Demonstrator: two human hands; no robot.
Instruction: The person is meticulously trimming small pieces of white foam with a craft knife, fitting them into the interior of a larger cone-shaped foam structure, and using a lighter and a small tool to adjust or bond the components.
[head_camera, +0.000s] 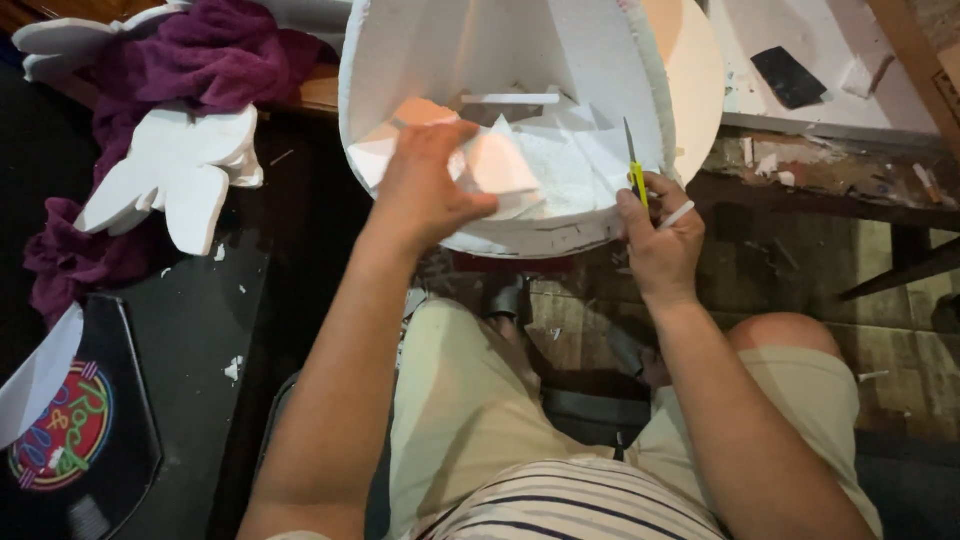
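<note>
Gripping curved white foam shell (520, 215), knife (634, 170)

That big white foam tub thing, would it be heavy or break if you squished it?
The white foam shell probably feels light for its size, since the left hand steadies it alone. It likely crumbles easily: white crumbs dot the dark table.

The left hand (432, 185) grips the near rim of a round white foam drum (500, 60), fingers curled inside over loose foam scraps (560, 165). The right hand (660, 245) holds a yellow knife (634, 165) (blade up) against the rim. White foam cutouts (175, 175) lie on purple cloth (215, 60) to the left.
</note>
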